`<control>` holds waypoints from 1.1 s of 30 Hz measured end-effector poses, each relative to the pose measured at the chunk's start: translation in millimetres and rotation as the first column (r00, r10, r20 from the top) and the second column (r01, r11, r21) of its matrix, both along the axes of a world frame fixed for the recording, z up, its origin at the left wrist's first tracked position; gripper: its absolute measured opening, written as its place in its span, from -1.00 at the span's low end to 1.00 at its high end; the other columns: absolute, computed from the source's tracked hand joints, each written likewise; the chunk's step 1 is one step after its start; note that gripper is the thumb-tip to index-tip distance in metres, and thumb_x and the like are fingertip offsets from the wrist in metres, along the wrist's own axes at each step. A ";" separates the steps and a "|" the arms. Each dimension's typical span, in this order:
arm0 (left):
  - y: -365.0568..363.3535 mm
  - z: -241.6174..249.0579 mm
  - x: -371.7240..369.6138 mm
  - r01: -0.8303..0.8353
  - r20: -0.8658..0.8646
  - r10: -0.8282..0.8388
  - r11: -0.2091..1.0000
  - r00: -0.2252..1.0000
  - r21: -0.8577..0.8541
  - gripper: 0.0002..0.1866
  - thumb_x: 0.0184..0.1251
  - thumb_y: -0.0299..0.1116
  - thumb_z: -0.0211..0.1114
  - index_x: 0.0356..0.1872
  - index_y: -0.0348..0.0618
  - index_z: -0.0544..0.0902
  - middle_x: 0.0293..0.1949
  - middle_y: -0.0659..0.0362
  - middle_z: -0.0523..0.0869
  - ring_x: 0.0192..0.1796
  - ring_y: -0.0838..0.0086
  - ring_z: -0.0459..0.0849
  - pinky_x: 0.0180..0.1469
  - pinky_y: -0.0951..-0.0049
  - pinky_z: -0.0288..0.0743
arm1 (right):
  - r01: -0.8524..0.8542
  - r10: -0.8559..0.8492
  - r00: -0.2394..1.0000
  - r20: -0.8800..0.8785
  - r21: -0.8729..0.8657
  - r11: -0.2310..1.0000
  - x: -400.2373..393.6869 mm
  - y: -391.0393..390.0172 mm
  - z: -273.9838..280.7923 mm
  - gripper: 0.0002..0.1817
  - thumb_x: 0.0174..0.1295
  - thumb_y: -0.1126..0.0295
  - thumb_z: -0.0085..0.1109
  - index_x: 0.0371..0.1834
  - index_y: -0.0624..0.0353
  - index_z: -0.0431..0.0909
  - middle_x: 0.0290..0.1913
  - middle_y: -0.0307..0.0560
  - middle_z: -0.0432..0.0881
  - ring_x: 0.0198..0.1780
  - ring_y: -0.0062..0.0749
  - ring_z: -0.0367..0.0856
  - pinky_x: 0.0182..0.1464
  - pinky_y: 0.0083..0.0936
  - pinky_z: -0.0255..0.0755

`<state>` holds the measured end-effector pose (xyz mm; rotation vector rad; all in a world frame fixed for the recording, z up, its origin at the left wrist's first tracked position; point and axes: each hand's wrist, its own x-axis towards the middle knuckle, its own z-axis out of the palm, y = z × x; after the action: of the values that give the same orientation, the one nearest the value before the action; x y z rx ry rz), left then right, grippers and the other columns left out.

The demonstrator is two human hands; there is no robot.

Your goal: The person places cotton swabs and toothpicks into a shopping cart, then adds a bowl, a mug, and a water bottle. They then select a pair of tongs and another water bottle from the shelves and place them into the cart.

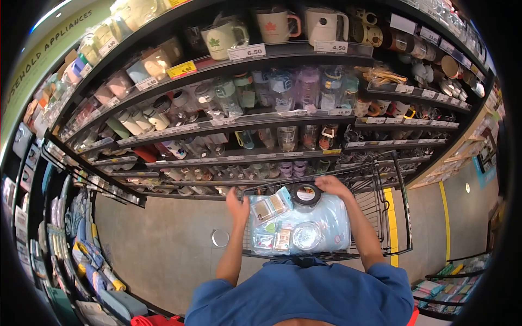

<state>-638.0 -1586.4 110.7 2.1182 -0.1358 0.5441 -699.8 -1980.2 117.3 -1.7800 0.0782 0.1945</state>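
Observation:
My left hand [237, 205] is held up at the left rim of a black wire shopping cart [379, 204], fingers stretched and thumb apart, holding nothing visible. My right hand [333, 186] hovers at the cart's far side, beside a round black item with a label [306, 194]; its fingers look loosely apart with nothing in them. In the cart lies a large light-blue item in clear plastic wrap [331, 220]. On it rest a flat packet with brown contents [270, 206], a clear round dish [308, 235] and small packaged items [281, 239].
Ahead, store shelves [228, 120] carry bottles, glasses and mugs [225, 41] with price tags. Folded textiles [89, 255] fill racks at left. Packaged goods [448, 280] sit on a rack at lower right. A yellow line [390, 223] runs along the floor.

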 end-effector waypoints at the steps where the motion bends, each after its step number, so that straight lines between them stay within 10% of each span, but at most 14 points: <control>1: -14.2 35.5 14.1 0.032 0.028 -0.032 0.999 0.999 -0.006 -0.44 0.06 -0.47 0.31 0.15 -0.35 0.41 0.06 -0.13 0.51 0.13 0.04 0.51 0.22 0.19 0.34 | -0.103 0.107 0.993 0.056 -0.060 0.993 18.6 17.0 42.9 -0.61 0.18 0.51 0.14 0.11 0.32 0.52 0.02 0.00 0.66 0.06 -0.43 0.60 0.11 -0.49 0.46; 6: -41.8 151.6 90.4 0.067 0.216 -0.023 0.978 0.976 -0.198 -0.54 0.14 -0.50 0.29 0.12 -0.31 0.45 -0.01 -0.06 0.57 0.05 0.21 0.59 0.12 0.28 0.45 | -0.182 0.191 0.866 0.463 -0.064 0.981 125.7 89.9 156.2 -0.57 0.20 0.43 0.12 0.15 0.36 0.47 0.01 0.02 0.67 0.01 -0.42 0.62 0.06 -0.49 0.47; 15: -19.8 263.2 141.0 0.120 0.320 -0.058 0.977 0.946 -0.177 -0.59 0.22 -0.50 0.27 0.10 -0.31 0.47 -0.13 0.05 0.68 -0.07 0.38 0.65 0.04 0.40 0.51 | 0.128 0.034 0.754 0.657 -0.196 0.972 191.0 186.5 296.7 -0.60 0.07 0.50 0.05 0.02 0.38 0.55 -0.05 0.13 0.68 -0.09 -0.19 0.70 -0.01 -0.44 0.52; 21: -29.7 356.5 152.2 0.278 0.552 -0.146 0.947 0.821 -0.163 -0.63 0.30 -0.46 0.24 0.11 -0.30 0.48 -0.09 0.07 0.68 -0.03 0.45 0.65 0.08 0.44 0.50 | 0.600 -0.182 0.047 0.982 0.118 0.791 188.8 182.5 408.8 -0.67 0.04 0.49 0.11 -0.09 0.35 0.56 -0.13 0.18 0.63 -0.08 0.06 0.60 0.03 -0.23 0.48; 25: -53.9 415.0 174.2 0.059 0.654 -0.112 0.993 0.748 0.102 -0.40 0.22 -0.24 0.19 0.18 -0.49 0.35 -0.06 -0.23 0.63 0.03 -0.01 0.59 0.17 0.15 0.39 | 0.774 -0.192 0.300 0.935 -0.120 0.621 225.7 158.7 440.2 -0.45 0.02 0.27 0.12 0.04 0.47 0.48 0.05 0.39 0.55 0.11 0.16 0.53 0.17 -0.16 0.41; 27: -68.9 438.2 188.5 -0.003 0.464 -0.097 0.978 0.880 0.210 -0.32 0.17 -0.14 0.20 0.15 -0.58 0.34 -0.08 -0.30 0.63 0.04 -0.04 0.60 0.17 0.13 0.39 | 0.648 -0.227 0.662 0.715 -0.394 0.651 228.0 155.4 458.7 -0.42 -0.03 0.22 0.14 0.01 0.47 0.50 -0.01 0.43 0.58 0.10 0.18 0.55 0.15 -0.15 0.41; 29: -79.8 461.5 190.6 0.021 0.196 -0.090 0.945 0.976 0.326 -0.24 0.07 -0.06 0.21 0.12 -0.59 0.35 -0.10 -0.32 0.64 0.05 -0.05 0.61 0.20 0.14 0.37 | 0.544 -0.150 0.773 0.616 -0.522 0.657 241.1 151.9 462.3 -0.41 -0.06 0.19 0.14 -0.03 0.46 0.53 -0.06 0.43 0.60 0.09 0.19 0.56 0.13 -0.14 0.43; 33: -88.0 464.5 211.1 0.101 0.096 -0.122 0.975 0.988 0.199 -0.25 -0.05 -0.03 0.25 0.06 -0.51 0.40 -0.10 -0.28 0.66 0.07 -0.03 0.62 0.18 0.14 0.40 | 0.602 -0.087 0.643 0.761 -0.432 0.671 251.8 150.8 452.4 -0.52 0.03 0.27 0.18 0.01 0.34 0.56 -0.01 0.32 0.61 0.08 0.16 0.56 0.11 -0.11 0.43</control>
<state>-426.9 -1674.4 575.2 2.2533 -0.3806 0.5978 -448.0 -1829.5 569.7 -2.3874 -0.0340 -0.9539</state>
